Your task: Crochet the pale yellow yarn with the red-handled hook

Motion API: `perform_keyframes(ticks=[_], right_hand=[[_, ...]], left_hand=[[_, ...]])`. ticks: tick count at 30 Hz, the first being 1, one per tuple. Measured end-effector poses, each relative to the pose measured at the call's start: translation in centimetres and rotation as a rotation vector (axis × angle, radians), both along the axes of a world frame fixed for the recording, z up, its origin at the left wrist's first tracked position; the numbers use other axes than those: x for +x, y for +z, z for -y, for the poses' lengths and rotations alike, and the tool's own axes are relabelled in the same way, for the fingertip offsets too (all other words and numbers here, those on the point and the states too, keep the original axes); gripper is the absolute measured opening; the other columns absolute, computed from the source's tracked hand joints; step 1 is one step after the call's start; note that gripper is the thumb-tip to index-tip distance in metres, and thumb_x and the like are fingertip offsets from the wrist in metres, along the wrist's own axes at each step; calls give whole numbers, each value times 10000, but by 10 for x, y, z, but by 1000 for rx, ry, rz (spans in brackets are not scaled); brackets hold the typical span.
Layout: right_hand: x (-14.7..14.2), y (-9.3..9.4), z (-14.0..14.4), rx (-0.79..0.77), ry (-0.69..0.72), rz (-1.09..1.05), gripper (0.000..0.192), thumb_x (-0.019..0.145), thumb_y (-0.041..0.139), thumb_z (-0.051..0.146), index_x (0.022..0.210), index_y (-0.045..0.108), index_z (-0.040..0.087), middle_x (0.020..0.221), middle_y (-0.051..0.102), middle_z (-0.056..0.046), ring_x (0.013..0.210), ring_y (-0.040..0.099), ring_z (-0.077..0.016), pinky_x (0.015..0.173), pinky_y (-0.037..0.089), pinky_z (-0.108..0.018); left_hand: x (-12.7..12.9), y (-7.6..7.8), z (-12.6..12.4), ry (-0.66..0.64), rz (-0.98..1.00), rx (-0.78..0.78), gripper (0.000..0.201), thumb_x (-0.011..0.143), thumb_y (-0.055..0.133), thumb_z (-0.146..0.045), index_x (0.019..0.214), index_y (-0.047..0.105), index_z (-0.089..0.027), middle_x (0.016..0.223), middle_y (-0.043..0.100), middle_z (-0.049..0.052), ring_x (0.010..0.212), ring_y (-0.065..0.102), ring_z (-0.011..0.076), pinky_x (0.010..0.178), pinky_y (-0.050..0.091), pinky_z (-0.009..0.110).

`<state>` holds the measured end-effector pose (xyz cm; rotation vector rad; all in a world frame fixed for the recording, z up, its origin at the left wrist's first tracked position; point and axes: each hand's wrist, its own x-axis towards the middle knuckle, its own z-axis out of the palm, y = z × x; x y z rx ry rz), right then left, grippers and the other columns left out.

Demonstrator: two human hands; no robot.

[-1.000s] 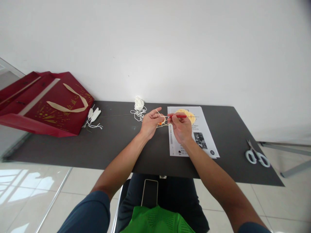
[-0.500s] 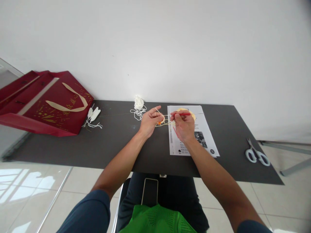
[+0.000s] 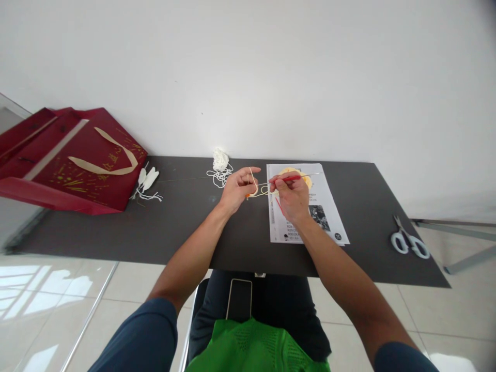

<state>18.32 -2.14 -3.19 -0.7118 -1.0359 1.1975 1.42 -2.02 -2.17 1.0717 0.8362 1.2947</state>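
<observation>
In my right hand (image 3: 291,198) is a crochet hook with a red handle (image 3: 291,177), gripped like a pen, its thin metal shaft reaching toward my left hand. My left hand (image 3: 237,189) pinches a small cream-and-orange crochet piece (image 3: 253,193), and cream yarn (image 3: 251,174) loops over its raised index finger. The hook's tip is at the piece; whether it sits in a stitch is too small to tell. Loose cream yarn runs between the hands. Behind my right hand, a round yellow piece (image 3: 307,181) lies partly hidden on printed sheets (image 3: 321,206).
A dark red paper bag (image 3: 104,155) stands at the far left, with small white pieces with strings (image 3: 148,179) beside it. White yarn (image 3: 220,160) is heaped near the wall. Scissors (image 3: 408,240) lie at the right. A phone (image 3: 239,299) rests on my lap.
The yarn at my left index finger has shifted, and that finger reaches slightly farther right. My right hand has tilted the hook, its rear end now higher. The whole view has shifted slightly.
</observation>
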Motion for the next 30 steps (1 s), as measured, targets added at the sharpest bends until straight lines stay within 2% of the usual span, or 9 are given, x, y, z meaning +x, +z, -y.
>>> perform_keyframes(ticks=[8, 18, 21, 26, 30], right_hand=[[3, -2, 0, -14, 64, 40, 251, 792, 825, 399, 839, 623, 257, 809, 753, 25, 632, 636, -120, 641, 520, -308], [4, -2, -2, -55, 44, 53, 214, 801, 821, 347, 821, 636, 241, 791, 759, 25, 620, 634, -109, 632, 521, -287], [4, 0, -3, -75, 48, 17, 203, 809, 815, 340, 816, 644, 229, 797, 760, 17, 621, 627, -104, 625, 517, -277], [3, 3, -2, -77, 62, 1, 249, 789, 831, 373, 817, 625, 236, 792, 752, 24, 624, 622, -106, 631, 523, -285], [2, 2, 0, -32, 101, -25, 237, 796, 831, 349, 836, 621, 247, 804, 752, 31, 636, 636, -105, 651, 522, -285]], left_hand=[[-13, 7, -2, -154, -163, 12, 484, 611, 694, -73, 1087, 705, -155, 670, 664, -19, 514, 509, 85, 498, 353, 226], [-16, 7, -1, -72, -543, 277, 449, 702, 591, -55, 1130, 676, -165, 695, 655, -21, 613, 560, 119, 650, 439, 276], [-16, 8, -1, -89, -468, 263, 429, 706, 616, -61, 1116, 677, -175, 688, 647, -24, 616, 552, 121, 651, 430, 276], [-16, 7, -3, -177, -206, 75, 405, 657, 701, -94, 1052, 676, -176, 685, 641, -20, 554, 517, 105, 550, 360, 254], [-16, 3, -6, -207, -90, -16, 389, 615, 691, -73, 991, 699, -169, 669, 641, -16, 525, 484, 89, 519, 298, 243]])
